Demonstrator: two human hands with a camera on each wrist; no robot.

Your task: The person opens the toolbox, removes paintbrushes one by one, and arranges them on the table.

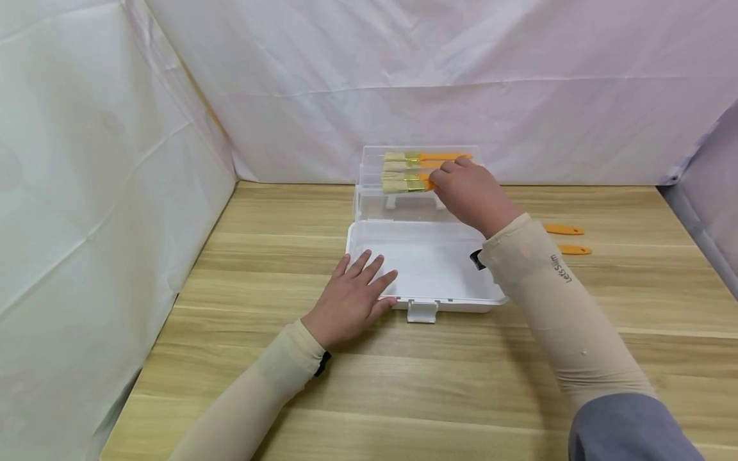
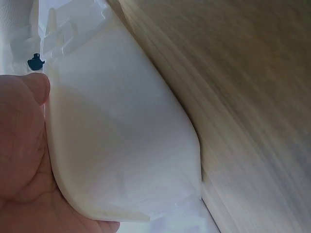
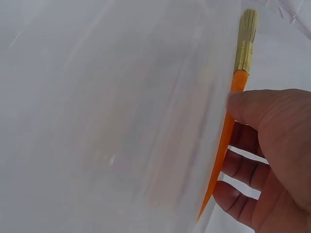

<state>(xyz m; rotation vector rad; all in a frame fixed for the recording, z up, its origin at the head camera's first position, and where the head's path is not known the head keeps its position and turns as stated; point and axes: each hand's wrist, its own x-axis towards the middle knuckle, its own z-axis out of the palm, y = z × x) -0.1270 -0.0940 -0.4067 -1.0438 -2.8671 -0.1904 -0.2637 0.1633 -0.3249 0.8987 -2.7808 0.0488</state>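
Observation:
A white plastic box (image 1: pixel 438 269) stands with its lid raised, and a translucent upper tray (image 1: pixel 371 160) sits at its back. Several paintbrushes with orange handles and pale bristles lie side by side in that tray. My right hand (image 1: pixel 469 192) pinches the orange handle of the front paintbrush (image 1: pixel 402 186) there. In the right wrist view, thumb and fingers close round this paintbrush (image 3: pixel 241 77) beside the translucent plastic. My left hand (image 1: pixel 353 301), fingers spread and straight, rests on the front left rim of the box; its thumb (image 2: pixel 36 87) touches the rim in the left wrist view.
Two more orange handles (image 1: pixel 575 250) lie on the wooden table (image 1: pixel 277 256) right of the box, partly hidden by my right forearm. An unfastened white latch (image 1: pixel 422 312) hangs at the box's front. White cloth (image 1: pixel 323 96) walls enclose the table's back and sides.

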